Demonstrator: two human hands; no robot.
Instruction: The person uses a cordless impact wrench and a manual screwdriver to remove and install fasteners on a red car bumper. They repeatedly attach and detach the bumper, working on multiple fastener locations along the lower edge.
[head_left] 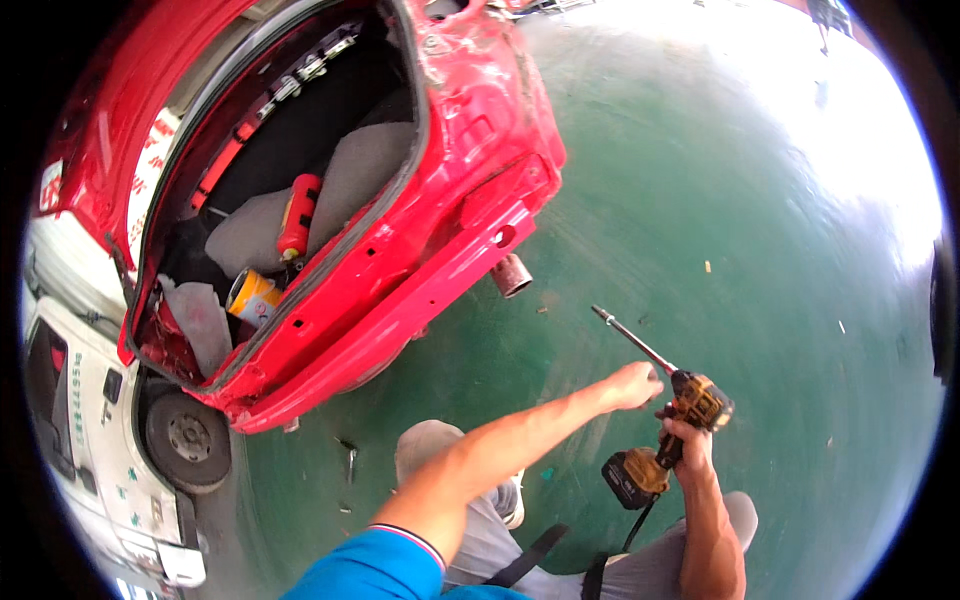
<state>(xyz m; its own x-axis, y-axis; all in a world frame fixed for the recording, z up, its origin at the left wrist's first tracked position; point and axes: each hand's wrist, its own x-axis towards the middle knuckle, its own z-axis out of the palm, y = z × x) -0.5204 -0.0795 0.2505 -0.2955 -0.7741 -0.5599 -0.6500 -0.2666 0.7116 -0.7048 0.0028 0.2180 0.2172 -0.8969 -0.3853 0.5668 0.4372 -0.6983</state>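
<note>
My right hand (pixel 692 448) is wrapped round the grip of a yellow-and-black cordless impact driver (pixel 703 400). A long metal extension bar (pixel 640 338) with a socket-like tip sticks out of it toward the upper left. The driver's battery (pixel 634 476) hangs below, to the left of my right wrist. My left arm reaches across, and my left hand (pixel 634 386) is closed just left of the driver's body, beside the bar. Whatever it may hold is too small to make out. Both hands are away from the red car (pixel 390 280).
In the car's open trunk lie a red fire extinguisher (pixel 299 216), a yellow can (pixel 253 297) and grey padding (pixel 362 175). An exhaust pipe (pixel 512 276) juts from the rear. A metal tool (pixel 349 460) lies on the green floor (pixel 800 350). A white vehicle (pixel 105 440) stands at left.
</note>
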